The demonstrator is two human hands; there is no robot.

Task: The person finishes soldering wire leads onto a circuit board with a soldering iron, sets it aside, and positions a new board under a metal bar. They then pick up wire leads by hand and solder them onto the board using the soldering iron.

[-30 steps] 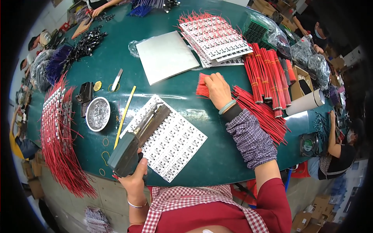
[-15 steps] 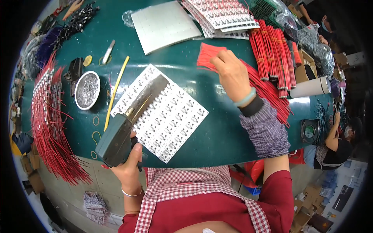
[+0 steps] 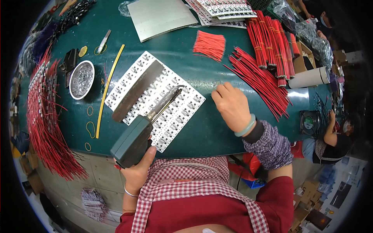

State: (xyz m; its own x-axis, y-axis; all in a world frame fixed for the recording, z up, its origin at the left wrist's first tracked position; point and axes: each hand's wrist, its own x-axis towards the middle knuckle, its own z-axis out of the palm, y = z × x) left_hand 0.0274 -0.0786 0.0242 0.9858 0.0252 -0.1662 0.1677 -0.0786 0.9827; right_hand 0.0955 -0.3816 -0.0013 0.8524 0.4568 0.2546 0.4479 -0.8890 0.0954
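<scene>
My left hand (image 3: 138, 171) is wrapped round the handle of a dark green soldering gun (image 3: 132, 141). Its metal tip reaches over a white circuit board panel (image 3: 191, 110) covered with rows of small parts. Along the panel's left part lies a dark flat metal bar (image 3: 139, 91). Just right of the panel, my right hand (image 3: 233, 108) hovers over the table with its fingers curled together; what they pinch, if anything, does not show. Beyond that hand are a pile of short red wires (image 3: 210, 44) and a spread of longer red wires (image 3: 262, 85).
A white bowl (image 3: 72, 83) of clear bits and a yellow strip (image 3: 110, 91) lie left. Wired strips (image 3: 46, 128) hang over the left edge. A metal plate (image 3: 161, 19), stacked panels (image 3: 225, 9), bundled red wires (image 3: 272, 42) and a white cylinder (image 3: 309, 79) stand farther off.
My right hand has come back from the short red wires toward the panel. The soldering gun has shifted right, off the metal bar and across the panel's rows.
</scene>
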